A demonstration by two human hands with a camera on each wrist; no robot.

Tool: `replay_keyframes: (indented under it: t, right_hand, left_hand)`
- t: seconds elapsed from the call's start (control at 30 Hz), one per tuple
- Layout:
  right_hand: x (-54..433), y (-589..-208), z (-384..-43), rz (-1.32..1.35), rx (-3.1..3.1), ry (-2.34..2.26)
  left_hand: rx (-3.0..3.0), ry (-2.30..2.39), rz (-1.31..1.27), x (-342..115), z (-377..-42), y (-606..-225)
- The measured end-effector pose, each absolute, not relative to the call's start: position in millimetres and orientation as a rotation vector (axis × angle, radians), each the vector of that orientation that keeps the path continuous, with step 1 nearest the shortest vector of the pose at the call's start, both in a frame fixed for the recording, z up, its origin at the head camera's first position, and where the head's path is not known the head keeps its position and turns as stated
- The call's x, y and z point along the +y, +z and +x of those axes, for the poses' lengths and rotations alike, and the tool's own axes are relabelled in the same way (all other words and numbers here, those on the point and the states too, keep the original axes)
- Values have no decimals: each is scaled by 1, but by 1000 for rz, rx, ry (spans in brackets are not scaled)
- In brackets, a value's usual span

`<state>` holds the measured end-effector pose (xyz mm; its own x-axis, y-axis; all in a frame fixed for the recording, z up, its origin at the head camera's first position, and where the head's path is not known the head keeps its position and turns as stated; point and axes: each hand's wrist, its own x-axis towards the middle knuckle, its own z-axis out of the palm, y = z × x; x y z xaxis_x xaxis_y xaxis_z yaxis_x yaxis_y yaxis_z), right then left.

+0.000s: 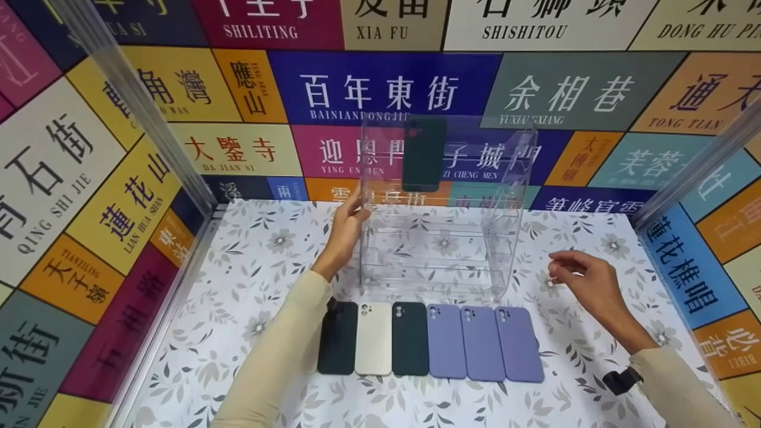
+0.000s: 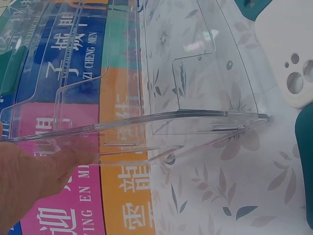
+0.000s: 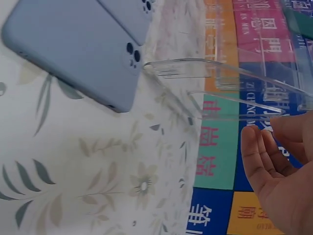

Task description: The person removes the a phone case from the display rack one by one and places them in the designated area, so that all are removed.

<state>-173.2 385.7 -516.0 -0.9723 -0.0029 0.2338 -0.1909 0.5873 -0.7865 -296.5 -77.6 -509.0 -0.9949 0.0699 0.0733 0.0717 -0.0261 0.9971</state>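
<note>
A clear stepped display stand [image 1: 440, 238] stands upright in the middle of the table. One dark green phone case [image 1: 424, 156] leans on its top tier. My left hand [image 1: 346, 233] grips the stand's left side edge, and the same hand [image 2: 41, 171] shows at the clear side panel in the left wrist view. To the right of the stand, my right hand [image 1: 588, 279] hovers with loosely bent fingers and nothing in them. In the right wrist view this hand [image 3: 279, 181] appears beside the stand's clear side, apparently apart from it.
In front of the stand lies a row of phone cases: a black one [image 1: 337, 339], a cream one [image 1: 373, 339], a dark green one [image 1: 410, 342] and several purple ones [image 1: 483, 343]. Panels with printed characters [image 1: 380, 89] enclose the flower-patterned table [image 1: 255, 267].
</note>
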Motion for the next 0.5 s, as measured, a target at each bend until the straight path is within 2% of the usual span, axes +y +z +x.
replay_keyframes:
  t: [0.5]
  right_hand:
    - [361, -469, -201, 144, -2479, 1305]
  left_hand:
    - [-2200, -2239, -184, -77, -297, -509]
